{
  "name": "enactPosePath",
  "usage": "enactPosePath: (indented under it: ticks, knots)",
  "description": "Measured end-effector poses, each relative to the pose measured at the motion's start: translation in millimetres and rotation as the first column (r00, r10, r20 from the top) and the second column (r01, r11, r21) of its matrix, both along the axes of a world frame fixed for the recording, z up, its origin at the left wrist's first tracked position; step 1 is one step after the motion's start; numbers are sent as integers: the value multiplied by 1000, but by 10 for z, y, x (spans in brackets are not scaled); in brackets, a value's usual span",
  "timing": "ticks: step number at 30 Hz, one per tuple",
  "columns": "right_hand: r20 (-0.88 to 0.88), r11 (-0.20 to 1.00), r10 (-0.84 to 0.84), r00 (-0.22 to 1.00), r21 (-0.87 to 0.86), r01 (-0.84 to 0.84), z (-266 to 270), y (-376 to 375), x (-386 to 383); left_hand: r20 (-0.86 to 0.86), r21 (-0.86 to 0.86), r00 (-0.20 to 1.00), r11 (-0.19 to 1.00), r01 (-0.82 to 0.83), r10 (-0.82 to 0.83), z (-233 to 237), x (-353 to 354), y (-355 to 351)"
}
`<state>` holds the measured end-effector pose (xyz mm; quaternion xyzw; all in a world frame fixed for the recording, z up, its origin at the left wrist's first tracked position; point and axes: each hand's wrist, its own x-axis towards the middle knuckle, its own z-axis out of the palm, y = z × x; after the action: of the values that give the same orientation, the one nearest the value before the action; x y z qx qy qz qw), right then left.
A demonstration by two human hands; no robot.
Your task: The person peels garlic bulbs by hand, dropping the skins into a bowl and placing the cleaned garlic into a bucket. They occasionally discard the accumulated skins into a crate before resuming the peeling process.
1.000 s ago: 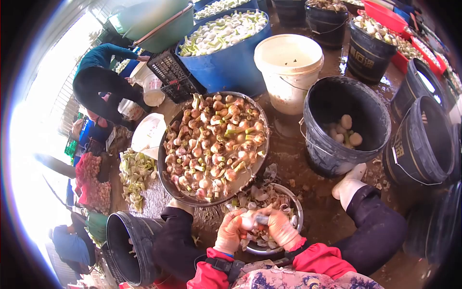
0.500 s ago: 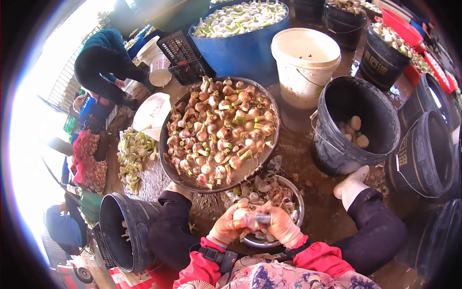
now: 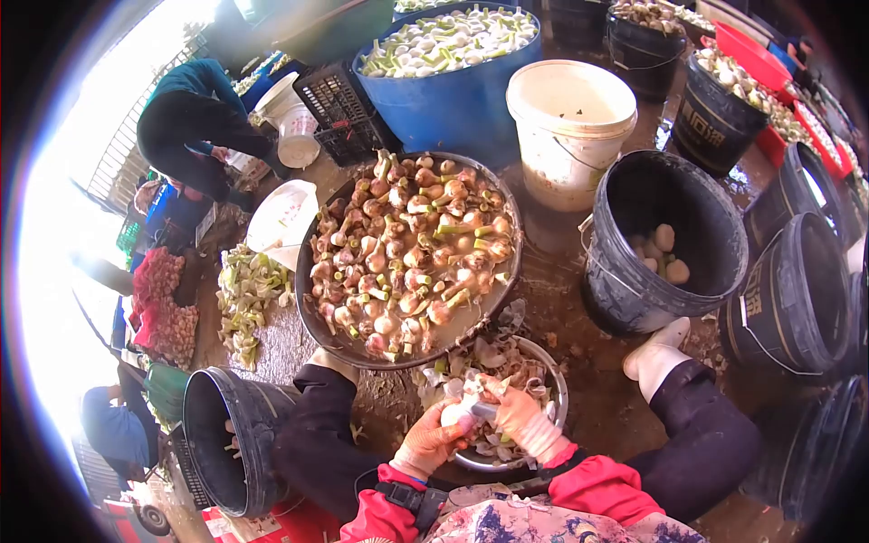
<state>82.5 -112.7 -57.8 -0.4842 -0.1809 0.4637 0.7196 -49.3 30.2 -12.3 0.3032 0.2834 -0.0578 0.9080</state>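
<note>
My left hand is closed round a pale garlic bulb. My right hand grips a small knife, whose grey metal blade lies against the bulb. A bit of loose skin shows at the right fingertips. Both hands are over a metal bowl holding papery garlic skins. Just beyond stands a wide dark basin full of unpeeled garlic bulbs with cut stems, sitting in murky water.
Right of the basin, a black bucket holds several pale bulbs; a white bucket stands behind it. A blue tub brims with white garlic. Another black bucket leans by my left leg. A person bends at the far left.
The blade and right hand have shifted slightly on the bulb, and more of its white side shows. Skin now sticks up by the right fingers. The view has tilted slightly.
</note>
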Motion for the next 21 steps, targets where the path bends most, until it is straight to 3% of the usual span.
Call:
enactPosePath:
  ticks: [1, 3, 5, 7, 8, 10, 11, 13, 14, 17, 19, 20, 21]
  knots:
    - [-105, 990, -123, 987, -78, 115, 146, 71, -84, 3, 2, 1000, 1000, 5, -5, -7, 29, -41]
    - [122, 966, -186, 975, -157, 204, 246, 121, -158, -19, 175, 992, 977, -118, 124, -7, 110, -185]
    - [174, 964, -163, 971, -181, 194, 291, 118, -233, -23, 269, 984, 949, -163, 175, 15, 173, -252]
    - [225, 960, -139, 964, -210, 187, 334, 132, -263, -180, 335, 919, 901, -277, 350, -30, 192, -250]
    - [94, 952, -198, 976, -218, 214, 360, 143, -266, -114, 283, 955, 931, -231, 272, -90, 181, -183]
    - [-98, 921, -263, 960, -320, 220, 475, 111, -165, -89, 306, 955, 920, -245, 284, -133, 184, -237]
    - [42, 909, -343, 938, -238, 343, 246, 138, -170, -62, 330, 953, 908, -260, 295, -39, 242, -265]
    - [306, 832, -306, 901, -374, 410, -27, 98, -96, -37, 300, 959, 918, -259, 283, 120, 238, -328]
    - [263, 796, -389, 883, -386, 466, 67, 74, -31, -11, 262, 972, 939, -224, 235, 128, 225, -345]
    - [206, 702, -478, 854, -495, 513, -571, 14, 108, 15, 138, 991, 981, -137, 136, 155, 100, -273]
    - [176, 706, -428, 886, -547, 450, -668, -75, 159, -60, 60, 991, 991, -119, 123, 230, 50, -230]
    - [423, 760, -133, 896, -537, 366, -492, -130, 194, -39, 36, 998, 998, -57, 59, 162, 0, -135]
    - [619, 787, 172, 766, -554, 271, -385, -150, 217, -39, 39, 998, 998, -53, 55, 89, -42, -122]
